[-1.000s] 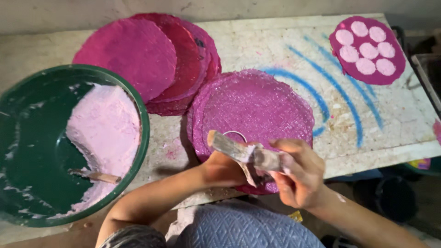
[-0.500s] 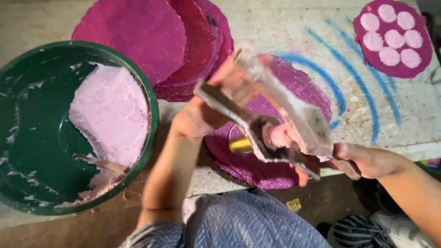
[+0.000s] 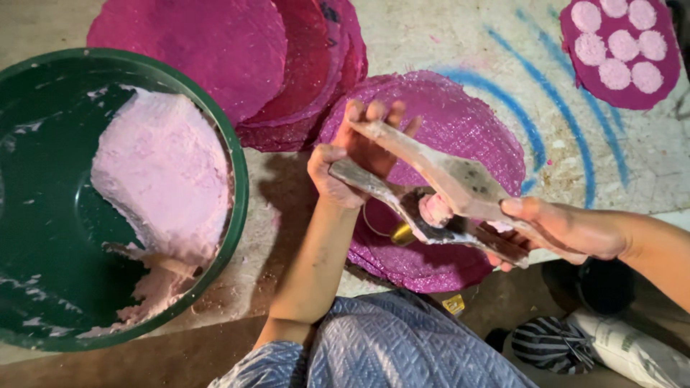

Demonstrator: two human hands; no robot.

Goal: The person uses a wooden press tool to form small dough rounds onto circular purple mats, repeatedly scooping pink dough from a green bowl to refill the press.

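Grip: left hand (image 3: pixel 352 162) clasps the far ends of a two-leaf hinged press (image 3: pixel 438 194); right hand (image 3: pixel 568 230) grasps its near ends, fingers wrapped under. The leaves stand apart with a small pink dough ball (image 3: pixel 435 210) lodged between them.

Head view, places given from the press:
- Directly beneath: a magenta woven mat (image 3: pixel 445 122), bare, on the pale work surface (image 3: pixel 431 36) with blue painted strokes.
- Under it, just nearer the person: a ring-shaped bangle (image 3: pixel 377 223) and a small yellow object, kind unclear.
- Left: a green basin (image 3: pixel 237 179) holding a large mass of pink dough (image 3: pixel 162 172), with a stick resting in it.
- Upper left: a stack of further magenta mats (image 3: pixel 215 43).
- Far upper right: one mat bearing six pressed pink discs (image 3: pixel 618 43).

Progress, judged: one mat filled; the mat below awaits its first disc; much dough remains.
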